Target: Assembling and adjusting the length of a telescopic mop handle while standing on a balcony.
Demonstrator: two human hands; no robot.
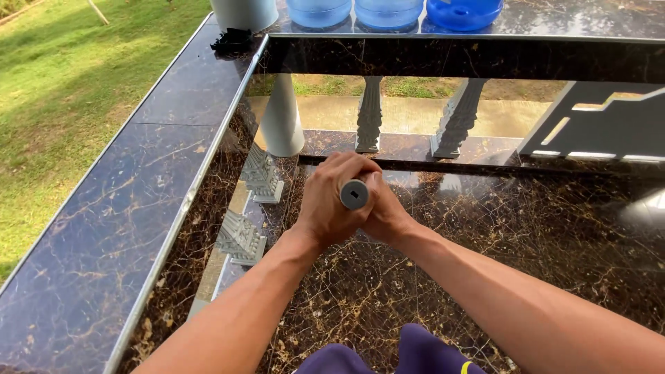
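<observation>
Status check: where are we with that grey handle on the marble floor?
Done: the dark marble floor already shines, mirroring the balusters. In hand: left hand and right hand both clasp the grey handle, seen end-on. Left: cannot tell; the handle's lower end is hidden.

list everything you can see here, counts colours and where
handle: 1, grey, round end facing the camera, gripped between both hands
water jugs: 3, blue, standing on the far ledge at the top
pillar: 1, white, on the ledge corner left of the jugs
black clump: 1, on the ledge by the pillar
ledge: dark marble with gold veins, along left and top
floor: glossy brown marble, mirroring the balusters
lawn: green, far left
shorts: dark blue, bottom edge
left hand: wrapped round the handle
right hand: wrapped round the handle
</observation>
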